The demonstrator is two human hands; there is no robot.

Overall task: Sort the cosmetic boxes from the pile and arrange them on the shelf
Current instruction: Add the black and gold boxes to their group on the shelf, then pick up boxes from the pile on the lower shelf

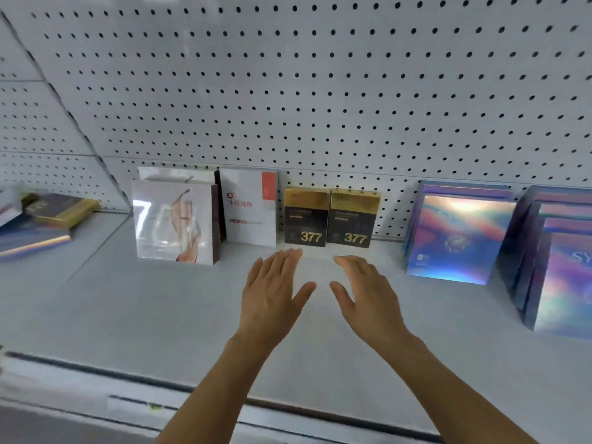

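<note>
Two black-and-gold boxes marked 377 (330, 217) stand upright side by side at the back of the white shelf (128, 309). My left hand (272, 290) and my right hand (365, 293) hover flat just in front of them, fingers spread, holding nothing. Left of the pair stands a white box with red print (250, 208), then pale boxes with a pink ribbon picture (174, 219). To the right lean holographic blue-purple boxes (458, 235), with more of them at the far right (557, 261).
On the neighbouring shelf section at far left lies a loose pile of boxes (41, 219), gold-black and holographic ones among them. A white pegboard wall (320, 91) backs the shelf. The shelf's front rail (192, 389) runs across the bottom.
</note>
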